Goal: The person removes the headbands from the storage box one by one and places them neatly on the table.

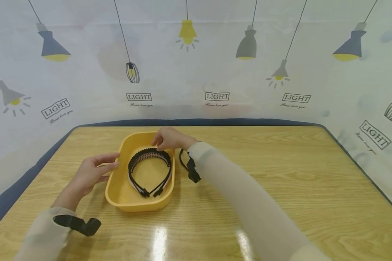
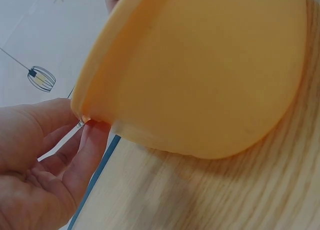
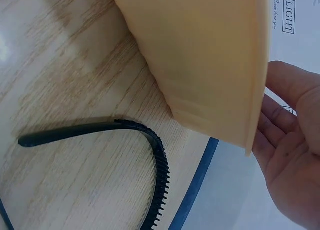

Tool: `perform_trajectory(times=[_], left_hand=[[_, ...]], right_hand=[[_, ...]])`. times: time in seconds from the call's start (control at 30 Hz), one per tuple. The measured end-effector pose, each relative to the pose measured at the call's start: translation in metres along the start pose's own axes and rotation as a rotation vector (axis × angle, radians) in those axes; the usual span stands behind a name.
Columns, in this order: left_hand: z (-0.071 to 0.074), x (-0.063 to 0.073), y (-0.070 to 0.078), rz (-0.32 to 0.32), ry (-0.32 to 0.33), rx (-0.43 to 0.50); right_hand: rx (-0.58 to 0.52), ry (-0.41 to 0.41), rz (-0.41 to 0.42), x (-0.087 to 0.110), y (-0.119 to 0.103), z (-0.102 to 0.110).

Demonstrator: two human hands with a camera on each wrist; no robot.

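Note:
A yellow plastic bin (image 1: 117, 197) stands on the wooden table. Inside lie black and pinkish toothed headbands (image 1: 133, 159), nested together with their ends towards me. My left hand (image 1: 89, 173) pinches the bin's left rim, with a finger tucked under the lip in the left wrist view. Over the far right rim reaches my right hand (image 1: 171, 138), its fingers pointing down into the bin close to the top of the headbands. In the right wrist view the bin wall hides its fingertips, so their grip does not show. Another black headband (image 3: 159, 162) rests on the table right of the bin.
Both sleeves carry black wrist straps with cameras; the left strap (image 1: 76, 224) hangs over the table near the bin. A pale curtain (image 1: 215, 72) printed with lamps rises behind the table's far edge. Bare wood (image 1: 281, 174) extends to the right.

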State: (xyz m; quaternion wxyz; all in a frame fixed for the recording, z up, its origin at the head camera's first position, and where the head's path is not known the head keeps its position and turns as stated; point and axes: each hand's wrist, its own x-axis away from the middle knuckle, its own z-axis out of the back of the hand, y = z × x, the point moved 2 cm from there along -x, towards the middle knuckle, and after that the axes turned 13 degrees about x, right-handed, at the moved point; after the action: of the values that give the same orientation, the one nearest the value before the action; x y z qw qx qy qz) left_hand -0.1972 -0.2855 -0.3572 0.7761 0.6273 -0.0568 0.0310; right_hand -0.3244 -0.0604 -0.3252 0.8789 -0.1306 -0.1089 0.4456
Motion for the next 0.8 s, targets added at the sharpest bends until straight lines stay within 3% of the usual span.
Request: perform_trajectory(times=[0.47, 0.8], left_hand=[[0.0, -0.001, 0.0, 0.006, 0.004, -0.007], [0.001, 0.0, 0.001, 0.008, 0.007, -0.006]], right_hand=[[0.051, -0.057, -0.003, -0.007, -0.002, -0.003], [0.074, -0.053, -0.011, -0.01, -0.001, -0.005]])
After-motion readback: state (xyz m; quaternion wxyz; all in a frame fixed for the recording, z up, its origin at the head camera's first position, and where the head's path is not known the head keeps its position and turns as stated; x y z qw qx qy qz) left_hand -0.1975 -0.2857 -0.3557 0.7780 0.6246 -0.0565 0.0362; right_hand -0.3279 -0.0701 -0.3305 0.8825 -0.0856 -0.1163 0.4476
